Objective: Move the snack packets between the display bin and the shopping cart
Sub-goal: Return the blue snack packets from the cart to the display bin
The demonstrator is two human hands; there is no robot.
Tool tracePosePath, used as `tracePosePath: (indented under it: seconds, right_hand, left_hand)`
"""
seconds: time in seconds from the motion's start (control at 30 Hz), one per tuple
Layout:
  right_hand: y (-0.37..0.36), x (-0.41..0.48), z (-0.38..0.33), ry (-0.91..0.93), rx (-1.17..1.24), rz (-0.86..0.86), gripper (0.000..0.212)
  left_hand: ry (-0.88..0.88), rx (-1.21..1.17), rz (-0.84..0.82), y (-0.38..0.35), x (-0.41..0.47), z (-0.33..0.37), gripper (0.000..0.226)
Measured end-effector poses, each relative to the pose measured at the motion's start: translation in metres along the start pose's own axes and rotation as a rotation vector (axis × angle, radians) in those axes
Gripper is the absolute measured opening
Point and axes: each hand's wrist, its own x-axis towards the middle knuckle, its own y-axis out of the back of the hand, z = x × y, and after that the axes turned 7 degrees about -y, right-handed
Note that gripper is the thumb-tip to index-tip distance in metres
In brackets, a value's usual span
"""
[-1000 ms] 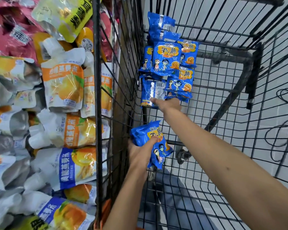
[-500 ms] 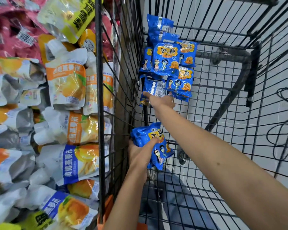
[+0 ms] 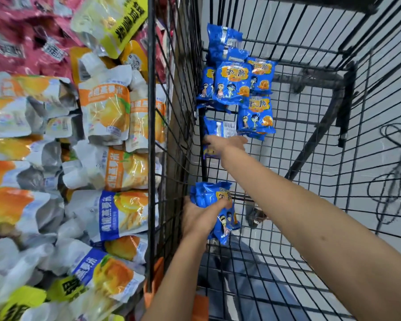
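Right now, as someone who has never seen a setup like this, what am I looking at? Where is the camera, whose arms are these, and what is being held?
There is no machine here. These are a person's two bare arms, filmed by one wide-angle camera worn on the head and looking forward and down.

On the right is a black wire shopping cart. On the left is a display bin heaped with orange-and-white pouches. A pile of blue snack packets lies in the cart's far corner.

The left hand grips a bunch of blue packets close to the cart's side wall. The right hand reaches forward onto another blue packet at the near edge of the pile. Blur hides whether it grips that packet.
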Motion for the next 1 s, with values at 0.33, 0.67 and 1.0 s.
tracePosePath:
  seconds: [0.33, 0.67, 1.0]
  right_hand:
    - [0.149, -0.133, 0.032, 0.207, 0.267, -0.138, 0.034]
    - [0.226, -0.276, 0.126, 0.188, 0.529, -0.531, 0.012]
    - [0.259, -0.299, 0.200, 0.065, 0.177, -1.014, 0.029]
  left_hand:
    - [-0.242, -0.013, -0.135, 0.029, -0.101, 0.052, 0.071]
    - [-0.405, -0.260, -0.126, 0.105, -0.245, 0.037, 0.084]
    - [-0.298, -0.851, 0.320, 0.132, -0.367, -0.131, 0.030]
